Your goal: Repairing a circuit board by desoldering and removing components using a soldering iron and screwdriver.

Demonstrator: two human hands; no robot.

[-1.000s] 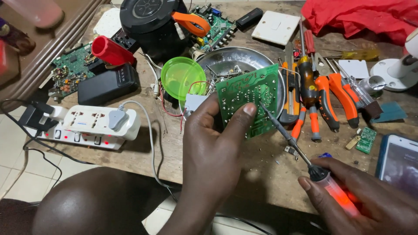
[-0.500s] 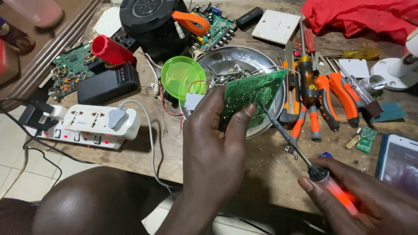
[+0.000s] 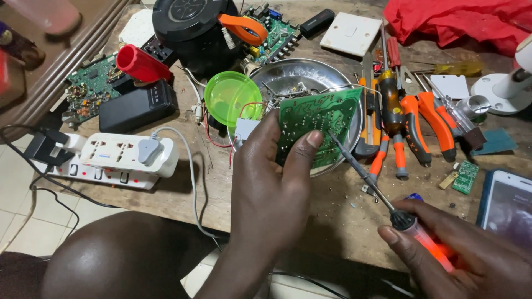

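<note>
My left hand (image 3: 274,182) holds a green circuit board (image 3: 326,124) tilted up over a round metal bowl (image 3: 302,77), solder side facing me, thumb pressed on its lower left. Red wires and a small white part (image 3: 244,129) hang from the board's left edge. My right hand (image 3: 471,257) grips a soldering iron (image 3: 388,202) with a glowing orange handle. Its tip touches the board near the thumb.
A white power strip (image 3: 119,158) with a plug lies at the left. A green plastic lid (image 3: 233,98), black box (image 3: 138,106), red cylinder (image 3: 143,65), black speaker (image 3: 191,27), orange-handled pliers (image 3: 421,119), a phone (image 3: 507,202) and red cloth (image 3: 460,22) crowd the wooden bench.
The board has tipped slightly and shifted a little to the right in my left hand. The soldering iron tip has stayed against it.
</note>
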